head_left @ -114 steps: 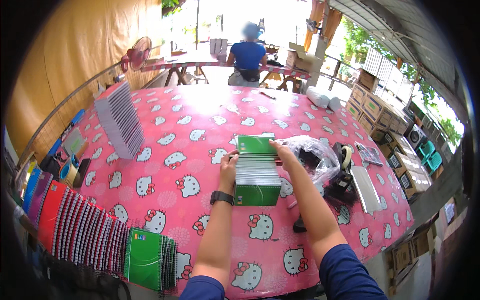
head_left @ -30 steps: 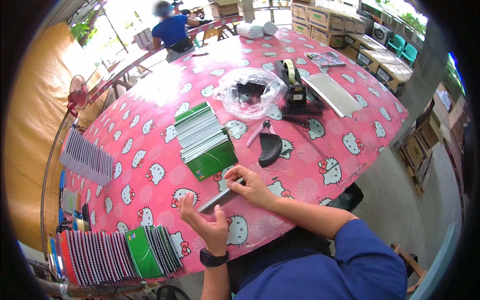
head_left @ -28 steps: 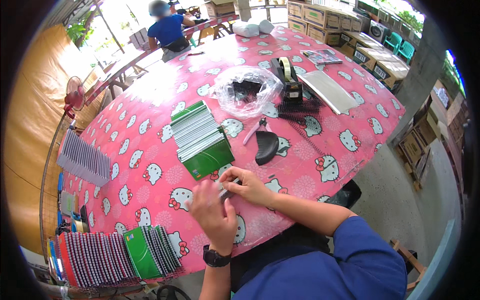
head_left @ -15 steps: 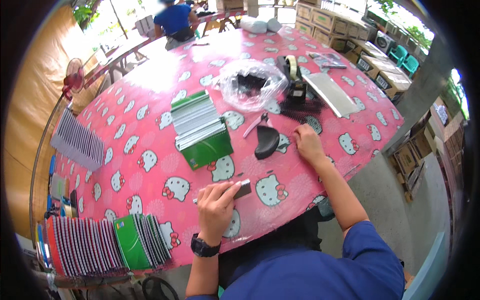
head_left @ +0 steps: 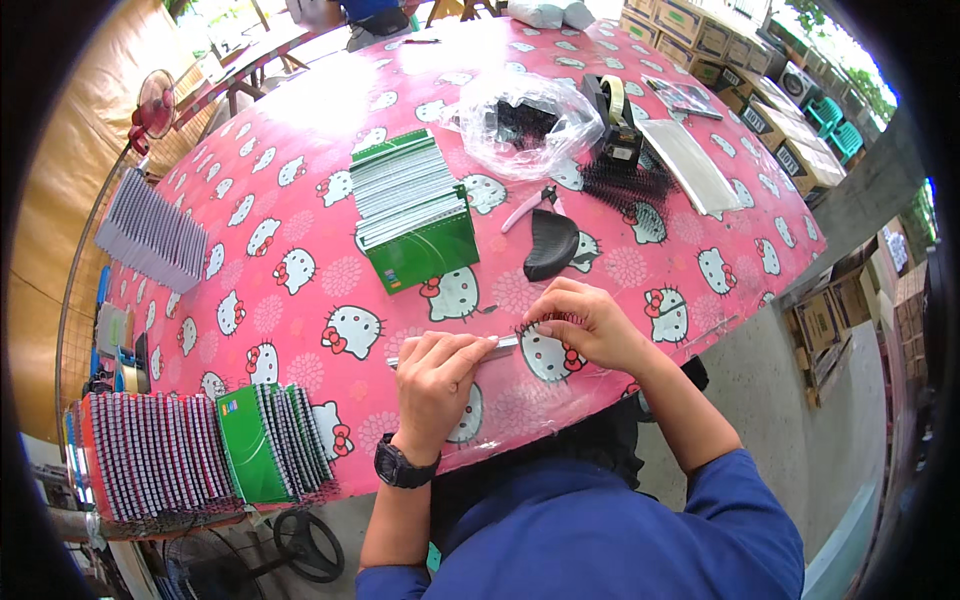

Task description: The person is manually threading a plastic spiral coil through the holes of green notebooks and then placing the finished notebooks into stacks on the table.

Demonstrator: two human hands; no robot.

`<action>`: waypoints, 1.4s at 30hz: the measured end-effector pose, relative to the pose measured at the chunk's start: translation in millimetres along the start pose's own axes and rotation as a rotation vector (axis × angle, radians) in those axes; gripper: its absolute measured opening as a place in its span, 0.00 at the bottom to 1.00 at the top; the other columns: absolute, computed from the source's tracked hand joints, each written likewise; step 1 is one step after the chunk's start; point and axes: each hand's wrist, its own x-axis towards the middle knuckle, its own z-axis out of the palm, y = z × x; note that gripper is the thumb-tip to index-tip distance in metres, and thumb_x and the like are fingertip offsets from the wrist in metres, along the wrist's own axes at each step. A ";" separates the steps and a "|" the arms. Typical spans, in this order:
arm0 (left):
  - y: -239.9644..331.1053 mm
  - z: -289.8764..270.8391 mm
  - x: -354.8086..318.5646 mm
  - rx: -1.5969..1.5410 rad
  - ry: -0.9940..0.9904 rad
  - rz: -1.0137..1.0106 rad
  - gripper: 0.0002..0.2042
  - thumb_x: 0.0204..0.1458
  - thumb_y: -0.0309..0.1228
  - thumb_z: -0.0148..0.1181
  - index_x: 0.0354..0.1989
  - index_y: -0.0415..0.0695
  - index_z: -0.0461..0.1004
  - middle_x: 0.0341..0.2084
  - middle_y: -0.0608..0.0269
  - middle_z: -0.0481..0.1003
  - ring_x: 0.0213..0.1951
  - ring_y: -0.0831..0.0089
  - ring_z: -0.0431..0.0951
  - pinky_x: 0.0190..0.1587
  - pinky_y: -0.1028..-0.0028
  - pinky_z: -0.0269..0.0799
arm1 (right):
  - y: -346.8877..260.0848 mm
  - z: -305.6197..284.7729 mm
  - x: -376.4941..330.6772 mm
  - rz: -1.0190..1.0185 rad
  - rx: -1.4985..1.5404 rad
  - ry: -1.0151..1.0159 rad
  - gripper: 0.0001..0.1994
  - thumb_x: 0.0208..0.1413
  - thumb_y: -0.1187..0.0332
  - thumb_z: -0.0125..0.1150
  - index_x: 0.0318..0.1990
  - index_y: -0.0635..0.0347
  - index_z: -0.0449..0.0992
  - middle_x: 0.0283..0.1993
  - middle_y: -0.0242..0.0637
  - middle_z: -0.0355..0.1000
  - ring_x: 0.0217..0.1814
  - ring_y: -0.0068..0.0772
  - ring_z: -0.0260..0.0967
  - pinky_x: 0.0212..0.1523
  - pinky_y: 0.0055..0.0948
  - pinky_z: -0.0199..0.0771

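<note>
My left hand [head_left: 437, 375], with a black watch at its wrist, is closed around a thin notebook [head_left: 508, 342] held with its narrow edge up near the table's front edge. Between the fingers of my right hand [head_left: 590, 325] is a black spiral binding coil [head_left: 541, 320], at the right end of that notebook. How far the coil reaches into the pages is too small to tell. Beyond my hands lie pink-handled pliers [head_left: 528, 208] and a black curved pad [head_left: 552, 247]. A stack of green-covered notebooks [head_left: 425, 255] stands farther left.
Bound notebooks [head_left: 160, 455] stand in a row at the near left, with another grey stack [head_left: 150, 235] behind. Loose black coils [head_left: 625, 185], a plastic bag [head_left: 530, 120] and a tape dispenser [head_left: 620, 135] lie on the pink table [head_left: 320, 270]. A fan [head_left: 153, 105] stands left; cartons [head_left: 770, 115] line the right.
My right hand has come from the loose coils back to the notebook's right end, now with a coil in its fingers. My left hand keeps hold of the notebook. The view has shifted slightly.
</note>
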 end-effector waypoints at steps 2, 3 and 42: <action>-1.0 -0.8 1.0 -0.003 0.014 0.012 0.09 0.42 0.24 0.64 0.33 0.47 0.80 0.27 0.69 0.77 0.30 0.72 0.74 0.34 0.72 0.63 | 1.3 -3.8 3.5 -0.050 -0.061 -0.043 0.06 0.51 0.73 0.61 0.37 0.61 0.77 0.34 0.36 0.72 0.38 0.34 0.70 0.40 0.30 0.69; -1.0 -1.8 1.1 -0.011 0.002 0.012 0.09 0.42 0.24 0.64 0.33 0.47 0.80 0.27 0.69 0.77 0.30 0.72 0.74 0.34 0.72 0.63 | 1.4 -5.0 4.8 -0.096 -0.121 -0.084 0.05 0.52 0.72 0.60 0.36 0.61 0.76 0.34 0.36 0.72 0.38 0.35 0.70 0.40 0.32 0.69; 7.8 -3.5 8.8 -0.070 -0.415 0.100 0.16 0.45 0.43 0.64 0.37 0.46 0.73 0.33 0.65 0.76 0.38 0.66 0.75 0.45 0.68 0.66 | 68.8 -23.6 45.5 -0.082 -0.372 0.166 0.30 0.32 0.50 0.74 0.43 0.61 0.75 0.50 0.50 0.67 0.56 0.53 0.62 0.58 0.43 0.61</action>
